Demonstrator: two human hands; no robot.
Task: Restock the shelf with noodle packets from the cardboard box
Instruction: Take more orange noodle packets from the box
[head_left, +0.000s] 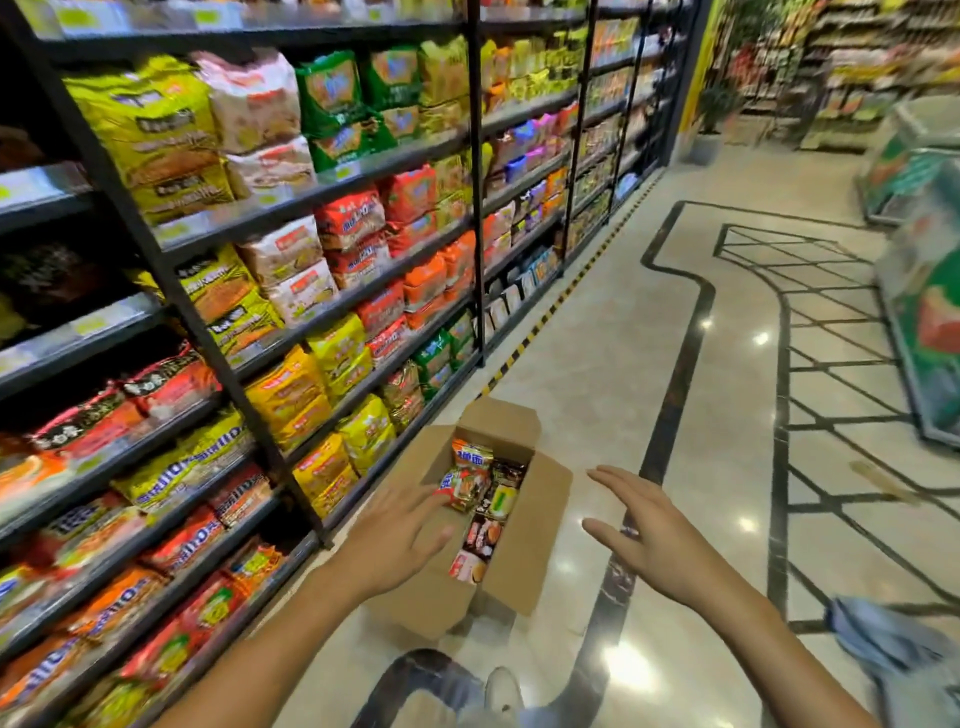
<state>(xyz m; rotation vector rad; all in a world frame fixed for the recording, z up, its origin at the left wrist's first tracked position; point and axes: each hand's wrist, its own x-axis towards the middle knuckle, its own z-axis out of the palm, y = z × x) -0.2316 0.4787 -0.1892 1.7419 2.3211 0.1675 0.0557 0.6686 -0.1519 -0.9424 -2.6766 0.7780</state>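
Cardboard, plain brown and corrugated, forms the open box (498, 566) standing on the polished floor (597, 364) just beside the foot of the shelf (332, 187); its four flaps are folded outward.

Head view, contents: assorted noodle packets (470, 475) lie loosely piled inside, mostly in red and orange wrappers, with one yellow and some dark ones. Print on them is too blurred to read.

Head view, hands: the left hand (400, 535) is spread with fingers straight, over the box's near-left flap, fingertips reaching the edge of the top packet; whether they touch it cannot be told. The right hand (636, 530) hovers flat and empty to the right of the box, apart from it, fingers extended. Neither hand grips anything.

Handling assessment: the packets appear to be light film pouches, glossy and probably slippery, with brittle contents that would crack under a hard squeeze. Judged best practice is to take each across its broad faces or by the crimped end seam, with light pressure. Several could likely be lifted together between two flat palms.

Head view, destination: the shelf tiers look well stocked with larger multi-pack bags; no obvious gap can be made out through the motion blur.
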